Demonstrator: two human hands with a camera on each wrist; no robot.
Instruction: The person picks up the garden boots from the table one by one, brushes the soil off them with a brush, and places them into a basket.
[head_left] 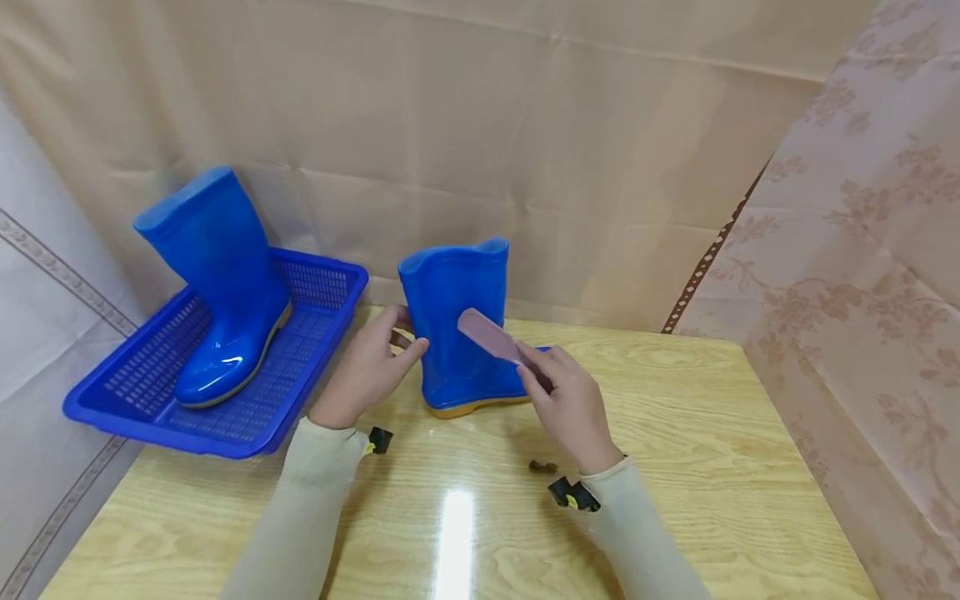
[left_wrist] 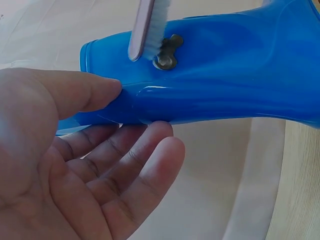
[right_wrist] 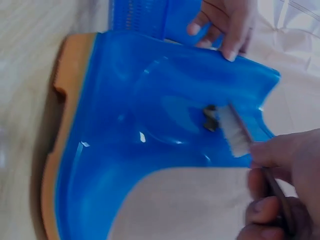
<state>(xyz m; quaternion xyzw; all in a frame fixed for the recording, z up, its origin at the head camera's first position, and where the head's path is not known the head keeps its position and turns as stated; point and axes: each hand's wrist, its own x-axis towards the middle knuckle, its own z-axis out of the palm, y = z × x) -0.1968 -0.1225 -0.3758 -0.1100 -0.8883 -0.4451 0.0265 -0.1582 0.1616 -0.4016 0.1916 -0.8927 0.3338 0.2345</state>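
A blue rubber boot with an orange-yellow sole stands upright on the table. My right hand grips the handle of a pinkish brush with pale bristles. In the right wrist view the bristles are right beside a brown, mud-like smear on the boot's shaft. From the left wrist this smear looks wet and lumpy. My left hand is at the shaft's left edge, with its thumb against the boot and its fingers loosely bent along the side. The boot's toe is partly hidden behind the right hand.
To the left, a blue plastic basket holds a second blue boot, its shaft leaning left. A small brown lump lies on the wood-grain table near my right wrist. Beige cloth hangs behind.
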